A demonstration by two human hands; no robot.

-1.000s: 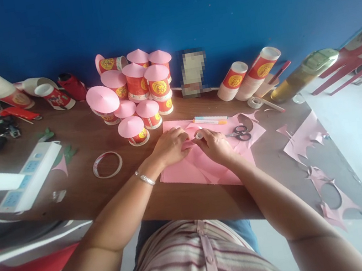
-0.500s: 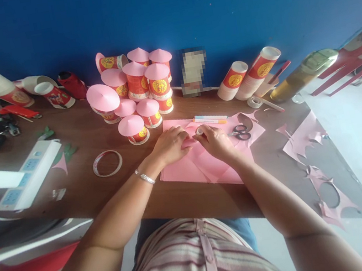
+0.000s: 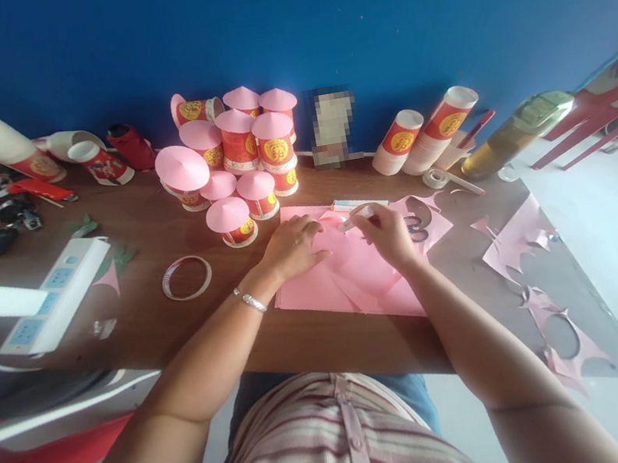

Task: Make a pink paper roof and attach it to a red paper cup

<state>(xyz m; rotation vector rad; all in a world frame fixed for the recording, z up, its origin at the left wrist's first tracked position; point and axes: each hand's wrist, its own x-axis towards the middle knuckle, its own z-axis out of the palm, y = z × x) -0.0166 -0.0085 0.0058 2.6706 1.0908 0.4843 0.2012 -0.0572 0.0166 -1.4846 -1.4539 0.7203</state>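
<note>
My left hand [image 3: 294,248] rests on the pink paper [image 3: 319,291], fingers apart and holding nothing. Under its fingertips lies a rounded piece of pink paper [image 3: 333,221]; its outline is partly hidden. My right hand [image 3: 388,234] pinches a small white stick-shaped thing [image 3: 355,218] just above the sheets; its exact kind is unclear. Beside that hand, partly covered by it, are dark-handled scissors [image 3: 417,227]. Behind both hands lies a pen [image 3: 349,206] or similar slim stick, white and blue.
Several red paper cups with pink cone tops [image 3: 238,141] stand at the back. Stacked cups [image 3: 435,133] lean right of them, near a tape roll [image 3: 435,178] and a golden bottle [image 3: 512,138]. Leftward are a ring [image 3: 186,278] and power strip [image 3: 53,298]. Paper scraps [image 3: 563,331] lie right.
My right hand has moved right, away from my left, and the white thing in it now shows lengthwise. The left fingers have spread from a pinch on the pink paper.
</note>
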